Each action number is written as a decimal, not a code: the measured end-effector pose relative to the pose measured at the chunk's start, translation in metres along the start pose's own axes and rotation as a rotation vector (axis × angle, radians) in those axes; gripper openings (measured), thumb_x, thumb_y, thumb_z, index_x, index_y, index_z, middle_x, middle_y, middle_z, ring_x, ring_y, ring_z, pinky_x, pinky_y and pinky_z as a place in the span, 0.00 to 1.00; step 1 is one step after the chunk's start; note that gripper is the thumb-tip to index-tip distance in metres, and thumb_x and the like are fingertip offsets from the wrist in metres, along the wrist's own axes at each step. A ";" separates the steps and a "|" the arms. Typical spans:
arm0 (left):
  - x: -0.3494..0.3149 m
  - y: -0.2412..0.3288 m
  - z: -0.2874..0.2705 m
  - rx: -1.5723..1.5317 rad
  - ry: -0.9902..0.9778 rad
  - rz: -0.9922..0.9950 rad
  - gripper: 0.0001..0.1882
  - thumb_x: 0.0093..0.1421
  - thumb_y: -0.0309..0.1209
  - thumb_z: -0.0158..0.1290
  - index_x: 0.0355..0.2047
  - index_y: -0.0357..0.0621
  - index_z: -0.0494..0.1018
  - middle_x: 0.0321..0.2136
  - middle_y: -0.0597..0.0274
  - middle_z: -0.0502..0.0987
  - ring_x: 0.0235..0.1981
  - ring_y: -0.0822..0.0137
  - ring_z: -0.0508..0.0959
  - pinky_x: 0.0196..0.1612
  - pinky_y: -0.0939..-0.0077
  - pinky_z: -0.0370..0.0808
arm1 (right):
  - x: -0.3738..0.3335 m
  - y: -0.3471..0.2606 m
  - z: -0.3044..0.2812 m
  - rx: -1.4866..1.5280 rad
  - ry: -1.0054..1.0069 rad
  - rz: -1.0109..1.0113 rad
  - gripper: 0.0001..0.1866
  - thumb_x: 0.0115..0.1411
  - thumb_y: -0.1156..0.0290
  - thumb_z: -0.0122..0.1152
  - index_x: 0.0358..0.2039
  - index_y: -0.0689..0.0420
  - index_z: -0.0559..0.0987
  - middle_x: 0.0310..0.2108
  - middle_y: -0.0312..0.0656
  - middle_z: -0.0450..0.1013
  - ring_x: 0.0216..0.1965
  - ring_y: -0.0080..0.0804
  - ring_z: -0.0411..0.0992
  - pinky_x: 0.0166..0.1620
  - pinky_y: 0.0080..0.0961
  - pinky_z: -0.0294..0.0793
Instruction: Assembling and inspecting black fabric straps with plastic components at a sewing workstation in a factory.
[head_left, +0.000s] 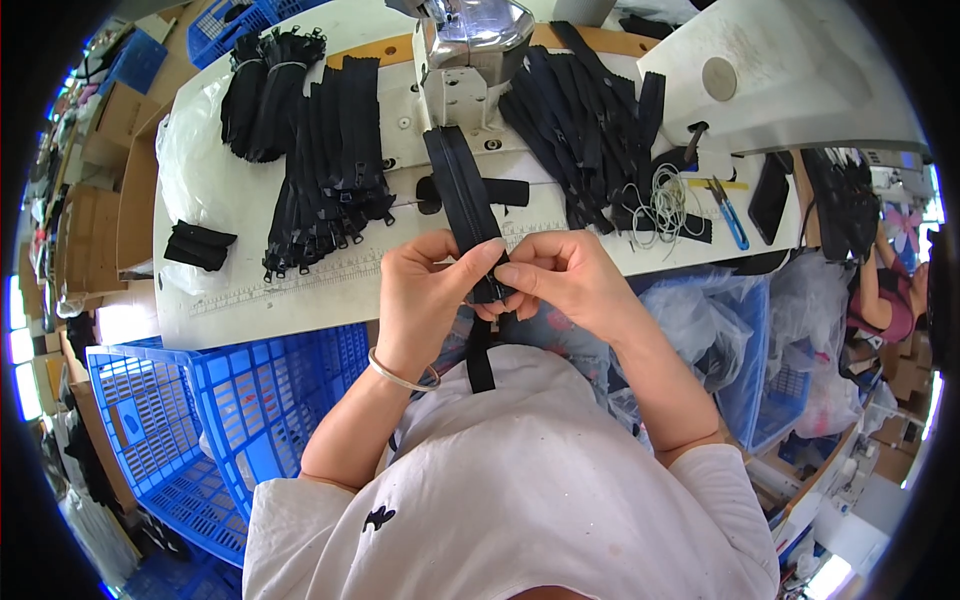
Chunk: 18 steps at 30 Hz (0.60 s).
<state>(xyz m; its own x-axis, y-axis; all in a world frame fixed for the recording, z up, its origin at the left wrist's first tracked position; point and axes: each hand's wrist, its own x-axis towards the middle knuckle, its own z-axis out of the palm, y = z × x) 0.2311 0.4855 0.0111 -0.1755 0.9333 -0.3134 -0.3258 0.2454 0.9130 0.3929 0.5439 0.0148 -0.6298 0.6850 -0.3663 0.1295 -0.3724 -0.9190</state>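
A long black zipper (461, 185) runs from under the sewing machine head (462, 90) toward me. Its near end hangs past the table edge over my lap. My left hand (432, 285) pinches the zipper's left side between thumb and fingers. Close beside it, my right hand (567, 277) pinches the same zipper near its slider, the fingertips of both hands almost meeting. Part of the slider is hidden by my fingers. A short black strip (507, 192) lies crosswise beneath the zipper on the machine bed.
Zipper piles lie left (330, 160) and right (585, 120) of the machine. A folded black piece (198, 245), string bundle (664, 208), blue snips (730, 215) and phone (769, 198) rest on the table (230, 305). Below stands a blue crate (200, 395). Another person (878, 300) sits far right.
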 end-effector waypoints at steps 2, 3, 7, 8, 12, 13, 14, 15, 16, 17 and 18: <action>-0.001 0.001 0.000 -0.004 0.004 0.001 0.09 0.56 0.29 0.60 0.26 0.33 0.75 0.21 0.61 0.77 0.17 0.76 0.76 0.15 0.84 0.72 | -0.001 0.001 0.001 0.028 0.002 -0.011 0.11 0.59 0.67 0.62 0.29 0.64 0.78 0.22 0.38 0.76 0.23 0.17 0.74 0.27 0.14 0.72; -0.001 0.001 0.000 0.001 0.003 0.006 0.09 0.56 0.28 0.59 0.26 0.33 0.75 0.21 0.61 0.77 0.17 0.76 0.75 0.15 0.84 0.72 | -0.002 0.001 0.002 0.029 0.003 -0.011 0.11 0.59 0.67 0.62 0.29 0.64 0.78 0.22 0.38 0.76 0.23 0.17 0.74 0.27 0.14 0.72; 0.001 0.002 0.004 0.026 0.019 0.049 0.09 0.57 0.28 0.59 0.27 0.32 0.75 0.20 0.62 0.77 0.17 0.76 0.75 0.15 0.85 0.72 | 0.001 0.005 0.001 0.044 0.028 -0.035 0.11 0.60 0.67 0.61 0.29 0.64 0.78 0.21 0.36 0.75 0.22 0.16 0.72 0.27 0.14 0.72; 0.001 0.002 0.003 0.027 0.017 0.049 0.09 0.57 0.28 0.59 0.27 0.32 0.75 0.20 0.62 0.77 0.17 0.76 0.75 0.15 0.85 0.72 | 0.000 0.006 0.001 0.052 0.036 -0.046 0.11 0.60 0.68 0.61 0.29 0.63 0.78 0.21 0.36 0.75 0.22 0.16 0.72 0.26 0.13 0.72; 0.000 0.003 0.004 0.000 -0.005 0.077 0.09 0.58 0.27 0.58 0.31 0.31 0.77 0.23 0.61 0.78 0.22 0.78 0.76 0.22 0.86 0.73 | -0.003 0.006 0.003 0.026 0.058 -0.089 0.11 0.60 0.67 0.61 0.30 0.64 0.78 0.21 0.36 0.75 0.22 0.16 0.71 0.26 0.13 0.71; 0.001 0.003 0.004 -0.016 0.013 0.115 0.08 0.58 0.27 0.58 0.31 0.31 0.77 0.24 0.63 0.78 0.23 0.79 0.75 0.24 0.87 0.72 | -0.003 0.003 0.006 -0.006 0.091 -0.103 0.11 0.60 0.68 0.61 0.29 0.64 0.78 0.21 0.36 0.75 0.22 0.16 0.71 0.26 0.13 0.71; 0.004 0.002 0.003 -0.014 0.013 0.118 0.08 0.58 0.27 0.58 0.31 0.31 0.77 0.24 0.63 0.78 0.23 0.79 0.75 0.24 0.87 0.72 | -0.004 -0.001 0.008 -0.036 0.124 -0.117 0.10 0.60 0.69 0.61 0.29 0.64 0.79 0.20 0.36 0.75 0.21 0.16 0.71 0.25 0.13 0.70; 0.007 0.001 0.001 0.045 0.021 0.183 0.08 0.58 0.27 0.58 0.31 0.32 0.77 0.24 0.64 0.78 0.23 0.80 0.74 0.24 0.87 0.71 | -0.006 -0.006 0.009 -0.036 0.123 -0.120 0.10 0.60 0.69 0.61 0.29 0.64 0.79 0.20 0.36 0.75 0.21 0.16 0.71 0.25 0.13 0.70; 0.010 0.003 -0.001 0.104 0.029 0.258 0.07 0.58 0.27 0.57 0.31 0.33 0.77 0.24 0.65 0.78 0.23 0.81 0.74 0.25 0.88 0.71 | -0.007 -0.012 0.012 -0.130 0.145 -0.128 0.08 0.59 0.71 0.60 0.29 0.65 0.79 0.22 0.37 0.75 0.23 0.17 0.72 0.27 0.14 0.71; 0.012 0.008 -0.002 0.107 0.028 0.271 0.07 0.58 0.27 0.57 0.31 0.33 0.77 0.24 0.65 0.78 0.23 0.81 0.74 0.25 0.88 0.71 | -0.008 -0.016 0.013 -0.223 0.168 -0.137 0.07 0.59 0.74 0.60 0.29 0.66 0.79 0.23 0.38 0.75 0.24 0.19 0.73 0.28 0.15 0.72; 0.013 0.014 -0.002 0.056 0.044 0.277 0.07 0.58 0.27 0.57 0.31 0.33 0.77 0.23 0.66 0.77 0.22 0.81 0.73 0.24 0.88 0.70 | -0.009 -0.019 0.015 -0.225 0.167 -0.151 0.07 0.59 0.74 0.60 0.29 0.66 0.79 0.23 0.38 0.75 0.24 0.19 0.73 0.28 0.15 0.72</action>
<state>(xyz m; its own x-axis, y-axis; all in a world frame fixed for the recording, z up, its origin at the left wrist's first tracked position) 0.2225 0.5003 0.0195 -0.2915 0.9547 -0.0598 -0.2077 -0.0021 0.9782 0.3846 0.5353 0.0374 -0.5225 0.8223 -0.2254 0.2226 -0.1236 -0.9670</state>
